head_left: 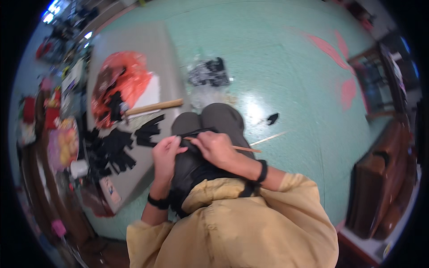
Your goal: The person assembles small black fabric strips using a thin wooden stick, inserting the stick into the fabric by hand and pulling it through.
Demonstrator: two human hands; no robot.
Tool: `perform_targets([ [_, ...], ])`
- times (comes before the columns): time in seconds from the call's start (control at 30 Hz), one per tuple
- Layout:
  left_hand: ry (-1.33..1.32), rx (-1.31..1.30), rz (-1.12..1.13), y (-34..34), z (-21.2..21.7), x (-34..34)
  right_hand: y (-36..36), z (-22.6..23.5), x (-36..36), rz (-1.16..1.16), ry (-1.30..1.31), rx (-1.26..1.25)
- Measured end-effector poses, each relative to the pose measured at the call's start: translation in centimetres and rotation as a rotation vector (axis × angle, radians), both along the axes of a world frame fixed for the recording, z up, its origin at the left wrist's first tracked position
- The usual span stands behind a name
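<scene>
Over my lap, my right hand (217,148) is closed around a thin wooden stick (246,148). The stick's long end sticks out to the right past the wrist, and its other tip points toward my left hand (166,151). A strip of black cloth (201,131) lies across my thighs at the fingers of both hands. The left fingers are pinched together at the strip's left end. Dark trousers under the hands make the strip's lower edge hard to see.
On the grey table (147,38) to my left lie black cloth pieces (117,149), a red plastic bag (134,67) and a wooden-handled hammer (156,106). The green floor holds a clear bag of black items (209,73), a black scrap (272,119) and a thin pale stick (268,138).
</scene>
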State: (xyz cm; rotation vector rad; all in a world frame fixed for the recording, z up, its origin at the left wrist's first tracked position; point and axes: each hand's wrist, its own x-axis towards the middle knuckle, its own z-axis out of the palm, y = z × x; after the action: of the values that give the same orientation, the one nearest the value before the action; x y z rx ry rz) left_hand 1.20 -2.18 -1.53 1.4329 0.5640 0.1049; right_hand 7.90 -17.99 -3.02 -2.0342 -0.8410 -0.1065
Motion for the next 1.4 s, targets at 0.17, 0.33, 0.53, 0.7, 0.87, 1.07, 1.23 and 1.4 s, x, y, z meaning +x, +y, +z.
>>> perform_targets([
  [0.17,-0.042,-0.263,0.095,-0.1,0.2,0.3,-1.3,1.2,-0.8,0.151,-0.082,-0.054],
  [0.33,-0.039,-0.13,0.036,-0.1,0.4,-0.1,-0.6,1.4,-1.0,0.137,-0.132,-0.057],
  [0.53,-0.028,0.108,-0.038,-1.0,1.1,0.4,0.0,1.5,0.7,0.147,-0.039,0.042],
  [0.7,-0.176,-0.318,0.0,-0.6,1.3,-0.7,0.0,2.6,0.4,0.058,0.112,0.036],
  [0.87,-0.148,-0.099,0.103,-0.1,1.5,-0.7,0.2,2.6,0.3,0.138,0.248,0.126],
  [1.07,-0.128,-0.227,0.156,0.0,1.0,-1.3,-0.1,4.2,-0.3,0.179,0.699,0.013],
  [1.23,-0.08,-0.362,0.175,-0.2,1.6,-1.4,-0.3,3.2,-0.5,0.186,0.355,0.02],
  [1.4,-0.02,-0.518,0.092,0.2,1.3,-1.2,-0.3,2.3,0.6,0.364,-0.112,-0.018],
])
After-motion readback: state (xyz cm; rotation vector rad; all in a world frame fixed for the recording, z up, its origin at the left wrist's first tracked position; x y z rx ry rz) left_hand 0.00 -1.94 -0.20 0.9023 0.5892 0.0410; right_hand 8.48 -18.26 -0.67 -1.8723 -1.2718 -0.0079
